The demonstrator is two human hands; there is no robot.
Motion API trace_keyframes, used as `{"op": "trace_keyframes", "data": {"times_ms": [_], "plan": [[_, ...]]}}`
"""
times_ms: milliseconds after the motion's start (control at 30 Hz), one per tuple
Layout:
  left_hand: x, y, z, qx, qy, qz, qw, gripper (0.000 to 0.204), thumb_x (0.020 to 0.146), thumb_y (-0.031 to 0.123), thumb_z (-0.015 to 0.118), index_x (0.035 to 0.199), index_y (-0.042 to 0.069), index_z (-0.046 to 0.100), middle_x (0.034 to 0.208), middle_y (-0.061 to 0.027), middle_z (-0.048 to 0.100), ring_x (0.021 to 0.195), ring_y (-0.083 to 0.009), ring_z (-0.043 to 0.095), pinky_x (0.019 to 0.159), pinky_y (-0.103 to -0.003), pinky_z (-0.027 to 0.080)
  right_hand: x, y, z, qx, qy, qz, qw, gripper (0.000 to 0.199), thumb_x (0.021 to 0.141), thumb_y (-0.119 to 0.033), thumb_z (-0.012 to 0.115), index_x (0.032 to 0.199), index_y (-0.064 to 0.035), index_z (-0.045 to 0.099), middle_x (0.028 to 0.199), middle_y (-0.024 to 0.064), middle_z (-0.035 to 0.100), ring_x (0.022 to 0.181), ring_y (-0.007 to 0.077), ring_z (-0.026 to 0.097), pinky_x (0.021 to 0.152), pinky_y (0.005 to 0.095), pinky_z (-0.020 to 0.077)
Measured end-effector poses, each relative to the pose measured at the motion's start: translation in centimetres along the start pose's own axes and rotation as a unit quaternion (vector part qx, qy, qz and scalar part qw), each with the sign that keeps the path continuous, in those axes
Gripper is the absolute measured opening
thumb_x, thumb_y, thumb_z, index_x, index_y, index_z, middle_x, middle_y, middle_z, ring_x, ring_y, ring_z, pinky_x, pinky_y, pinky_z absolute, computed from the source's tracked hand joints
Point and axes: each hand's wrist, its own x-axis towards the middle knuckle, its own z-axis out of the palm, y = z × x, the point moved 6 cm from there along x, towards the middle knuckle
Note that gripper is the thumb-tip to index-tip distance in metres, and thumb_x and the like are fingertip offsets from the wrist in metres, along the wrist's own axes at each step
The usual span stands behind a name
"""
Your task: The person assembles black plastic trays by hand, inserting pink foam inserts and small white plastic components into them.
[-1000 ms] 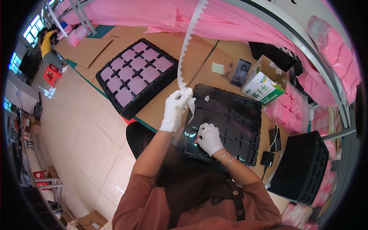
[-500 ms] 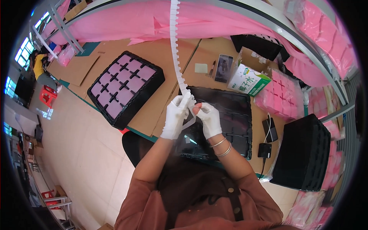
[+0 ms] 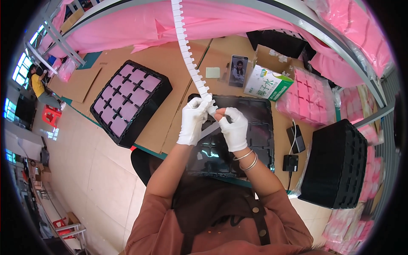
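Both my hands wear white gloves. My left hand (image 3: 192,120) pinches a long white notched strip (image 3: 187,51) that runs up and away toward the top of the view. My right hand (image 3: 233,128) grips the lower end of the same strip, right beside the left, fingertips almost touching. The hands are raised above an empty black compartment tray (image 3: 262,140) lying on the brown table in front of me.
A second black tray (image 3: 132,100) filled with pink inserts lies at the left. A phone (image 3: 238,70), a green-and-white carton (image 3: 267,83), a pink stack (image 3: 309,97) and a stack of black trays (image 3: 335,164) sit at the right. Pink sheeting hangs behind.
My right hand rose from the black tray to the strip and now grips it beside my left hand. The view tilted so the strip runs more upright.
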Motion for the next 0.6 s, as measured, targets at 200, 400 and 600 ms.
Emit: {"op": "trace_keyframes", "data": {"times_ms": [200, 400, 600], "plan": [[0.3, -0.1, 0.4, 0.006, 0.010, -0.008, 1.000, 0.013, 0.087, 0.016, 0.065, 0.080, 0.005, 0.061, 0.065, 0.0022, 0.055, 0.049, -0.0014, 0.038, 0.045, -0.018, 0.026, 0.2, -0.6, -0.6, 0.013, -0.009, -0.077, 0.997, 0.011, 0.069, 0.002, 0.071, 0.077, -0.0020, 0.065, 0.078, 0.0047, 0.062, 0.070, 0.0154, 0.058, 0.066, 0.0257, 0.0457], [1.4, 0.0, -2.6, 0.005, 0.062, 0.013, 0.998, 0.017, 0.089, 0.020, 0.064, 0.081, 0.005, 0.062, 0.070, 0.0002, 0.060, 0.049, -0.0002, 0.037, 0.044, -0.017, 0.024, 2.3, 8.1, -4.5, 0.298, -0.006, 0.188, 0.936, 0.009, 0.078, 0.001, 0.068, 0.086, -0.0012, 0.065, 0.089, 0.0011, 0.064, 0.082, 0.0118, 0.060, 0.078, 0.0245, 0.0470], [1.3, 0.6, -2.8, -0.010, 0.063, 0.010, 0.998, 0.018, 0.090, 0.020, 0.062, 0.086, 0.003, 0.061, 0.075, -0.0034, 0.064, 0.047, 0.0000, 0.038, 0.041, -0.017, 0.024, 3.4, 15.3, -9.1, 0.197, -0.011, 0.256, 0.946, 0.009, 0.082, -0.005, 0.063, 0.090, -0.0042, 0.065, 0.086, 0.0013, 0.065, 0.079, 0.0100, 0.058, 0.072, 0.0213, 0.0423]]}}
